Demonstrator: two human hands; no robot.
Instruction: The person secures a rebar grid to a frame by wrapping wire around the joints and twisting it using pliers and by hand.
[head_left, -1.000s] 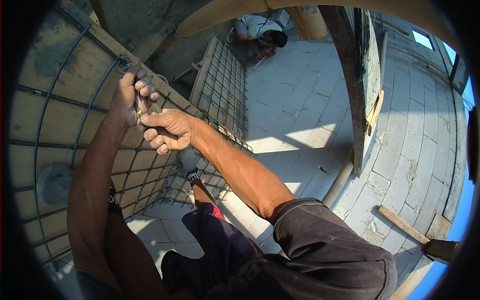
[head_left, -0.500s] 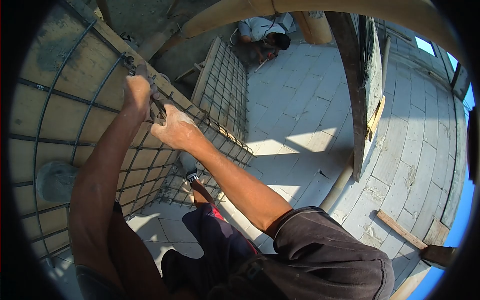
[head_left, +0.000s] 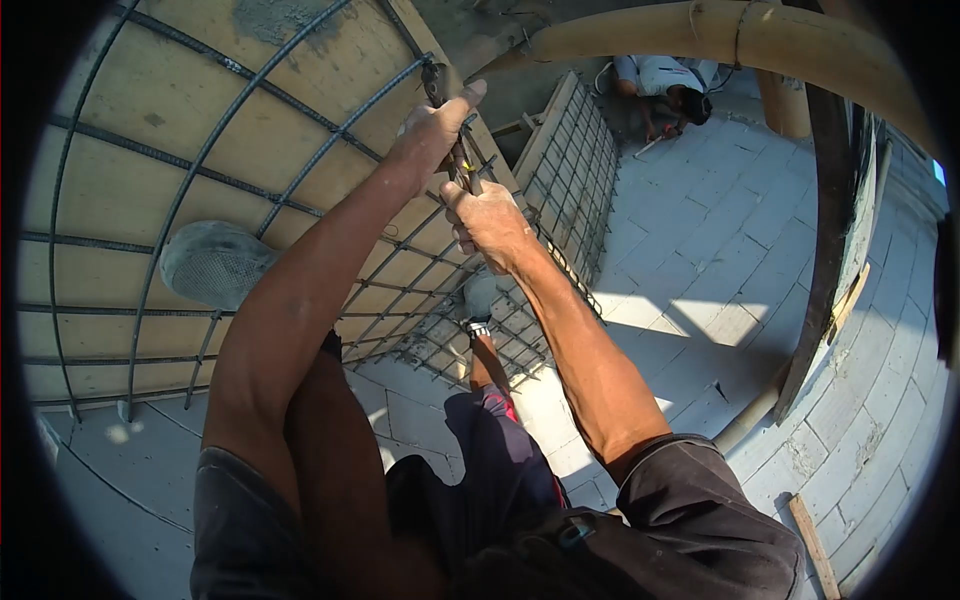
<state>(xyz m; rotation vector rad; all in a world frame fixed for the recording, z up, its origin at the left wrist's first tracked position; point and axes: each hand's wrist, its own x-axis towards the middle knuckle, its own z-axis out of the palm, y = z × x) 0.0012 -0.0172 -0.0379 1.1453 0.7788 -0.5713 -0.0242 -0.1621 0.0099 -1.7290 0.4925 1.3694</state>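
My left hand (head_left: 432, 138) is closed around a dark metal hand tool (head_left: 437, 82), whose rounded head sticks out above the fingers by the wooden form's top edge. Just below it, my right hand (head_left: 492, 222) is wrapped round dark metal, apparently the handle end of the same tool; the fingers hide most of it. Both hands are over the steel rebar grid (head_left: 335, 130), which lies in front of a plywood panel (head_left: 150, 200). One greyish shoe (head_left: 215, 265) of mine is up on the grid's bars, and the other shoe (head_left: 482, 298) is farther right on the mesh.
A second rebar mesh with a wooden edge (head_left: 575, 150) stands beyond. Pale block paving or walling (head_left: 690, 230) spreads to the right. A bamboo pole (head_left: 640, 35) arches overhead, near a dark timber post (head_left: 815, 260). Another person (head_left: 665, 80) crouches at the back with a tool in hand.
My view has swung left, so the scene sits farther right in the picture. My hands remain closed on the metal tool at the form's edge; its angle looks slightly steeper.
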